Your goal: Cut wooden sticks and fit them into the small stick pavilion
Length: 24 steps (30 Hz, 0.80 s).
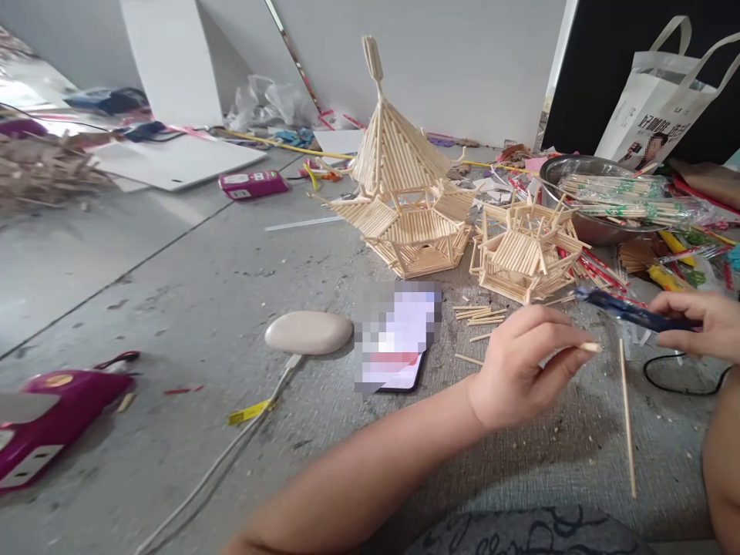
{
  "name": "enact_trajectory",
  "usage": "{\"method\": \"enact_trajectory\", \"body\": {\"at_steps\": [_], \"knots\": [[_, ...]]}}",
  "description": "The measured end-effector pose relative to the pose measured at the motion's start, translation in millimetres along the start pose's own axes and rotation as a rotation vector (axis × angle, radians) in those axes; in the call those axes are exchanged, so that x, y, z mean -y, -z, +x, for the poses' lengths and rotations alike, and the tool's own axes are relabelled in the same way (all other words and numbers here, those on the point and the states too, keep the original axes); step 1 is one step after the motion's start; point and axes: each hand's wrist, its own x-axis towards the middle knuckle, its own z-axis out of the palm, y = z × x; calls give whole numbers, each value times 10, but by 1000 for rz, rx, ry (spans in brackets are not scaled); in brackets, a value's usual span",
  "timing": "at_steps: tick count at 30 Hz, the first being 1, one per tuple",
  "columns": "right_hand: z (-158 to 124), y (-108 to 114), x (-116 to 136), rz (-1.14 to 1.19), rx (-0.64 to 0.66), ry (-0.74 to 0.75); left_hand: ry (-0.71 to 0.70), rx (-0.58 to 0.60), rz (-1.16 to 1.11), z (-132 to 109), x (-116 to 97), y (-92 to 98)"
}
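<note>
My left hand (532,362) is closed in a pinch around a short piece of wooden stick (590,348), whose pale end pokes out past the fingertips. At the right edge my right hand (702,320) grips a long dark blue tool (627,310); blur hides its exact kind. Below the hands a single wooden stick (627,420) lies on the floor. Several short cut sticks (479,314) are scattered just beyond my left hand. Behind them stand a pagoda-like stick model (413,223) with a pointed roof and a smaller stick frame (526,254).
A phone (413,374) and a pale oval device (309,333) with a white cable lie left of my hand. Wrapped stick bundles fill a metal bowl (583,166) near a white bag (647,108). Purple power strips (254,185) and a black cord (685,393) are on the floor.
</note>
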Motion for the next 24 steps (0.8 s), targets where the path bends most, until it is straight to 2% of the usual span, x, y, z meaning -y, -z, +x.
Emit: {"method": "enact_trajectory", "body": {"at_steps": [2, 6, 9, 13, 15, 19, 22, 24], "knots": [[-35, 61, -50, 133, 30, 67, 55, 12, 76, -11, 66, -37], [-3, 15, -37, 309, 51, 205, 173, 227, 12, -33, 182, -99], [31, -115, -8, 447, 33, 194, 236, 325, -119, -38, 220, -106], [23, -275, -41, 672, -91, 172, 218, 316, -115, -9, 225, -75], [24, -320, -63, 760, -128, 98, 196, 354, -123, 3, 221, -63], [109, -384, -17, 764, -212, -58, 225, 416, -191, -19, 199, -76], [207, -469, 90, 666, -317, 4, 231, 393, -178, -57, 166, -104], [257, -542, 159, 626, -286, 78, 217, 372, -176, -77, 148, -119]]}}
